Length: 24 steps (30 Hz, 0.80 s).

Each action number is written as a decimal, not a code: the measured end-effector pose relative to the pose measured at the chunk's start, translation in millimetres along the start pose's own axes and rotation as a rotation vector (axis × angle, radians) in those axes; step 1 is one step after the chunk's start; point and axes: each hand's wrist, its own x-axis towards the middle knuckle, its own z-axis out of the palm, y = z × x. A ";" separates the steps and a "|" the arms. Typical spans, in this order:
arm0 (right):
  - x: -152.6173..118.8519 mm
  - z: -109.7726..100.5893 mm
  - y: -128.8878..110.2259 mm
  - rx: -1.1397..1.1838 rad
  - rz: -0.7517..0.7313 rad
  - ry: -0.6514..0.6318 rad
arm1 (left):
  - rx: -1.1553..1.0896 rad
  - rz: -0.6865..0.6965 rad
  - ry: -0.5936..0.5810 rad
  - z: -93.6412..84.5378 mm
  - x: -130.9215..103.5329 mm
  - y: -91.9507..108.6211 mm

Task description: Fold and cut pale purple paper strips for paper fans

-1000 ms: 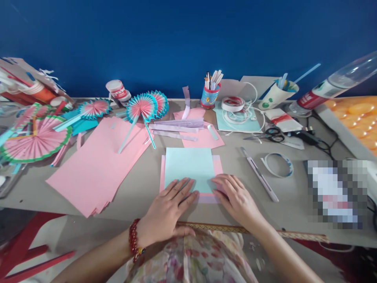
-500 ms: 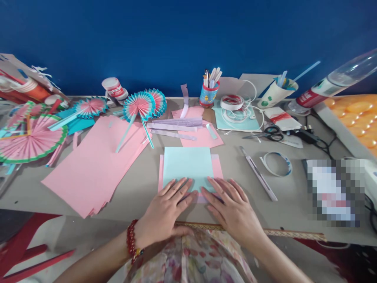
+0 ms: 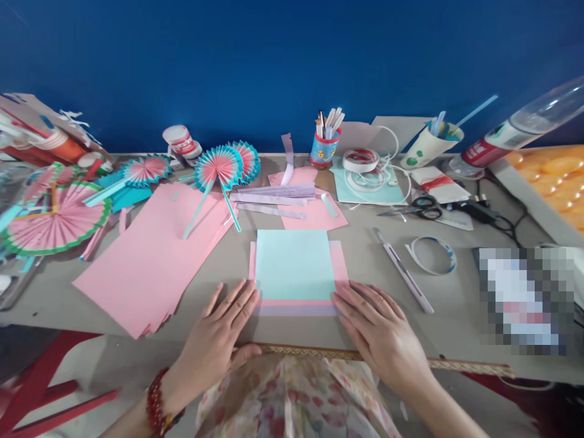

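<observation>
A light blue sheet of paper (image 3: 294,264) lies flat in front of me, on top of a pink sheet (image 3: 339,261) whose margins show at the sides. A lilac strip (image 3: 296,310) shows along the near edge. My left hand (image 3: 221,328) rests at the left side of this stack, fingers stretched out, fingertips by the lower left corner. Over the lower right corner lies my right hand (image 3: 378,328), its fingers extended and flat. Neither hand grips anything. A red bead bracelet (image 3: 157,401) circles my left wrist.
Pink sheets (image 3: 150,261) and folded paper fans (image 3: 219,167) lie to the left. Lilac strips (image 3: 274,198) are behind the stack. On the right are a utility knife (image 3: 405,272), a tape ring (image 3: 431,255), scissors (image 3: 424,208) and a bottle (image 3: 493,146). A pen cup (image 3: 325,149) stands at the back.
My hands have moved apart from the middle of the light blue sheet, the left one outward to the left, the right one slightly right. More of the sheets' near edge shows.
</observation>
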 end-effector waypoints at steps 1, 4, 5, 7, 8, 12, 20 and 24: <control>5.6 -2.0 -1.7 -0.013 -0.001 0.013 | 0.006 -0.006 0.000 0.9 -1.3 0.3; 29.2 -3.8 -13.5 -0.055 -0.030 0.058 | 0.003 -0.009 0.006 3.9 -2.3 1.8; 37.8 -2.6 -18.7 -0.060 -0.060 0.047 | -0.003 -0.012 0.006 4.6 -2.3 2.1; 53.1 1.7 -28.7 -0.057 -0.162 -0.026 | -0.035 -0.026 0.008 5.1 -3.1 2.6; 59.1 4.0 -32.7 -0.068 -0.201 -0.064 | -0.066 -0.040 0.017 5.0 -4.0 2.8; 71.3 9.5 -39.5 -0.163 -0.298 -0.146 | -0.305 -0.233 0.167 3.7 -10.4 4.7; 89.5 13.0 -50.7 -0.251 -0.331 -0.374 | -0.573 -0.269 0.481 7.6 -3.0 18.2; 94.7 12.1 -47.5 -0.258 -0.361 -0.364 | -0.695 -0.171 0.493 5.3 6.6 26.6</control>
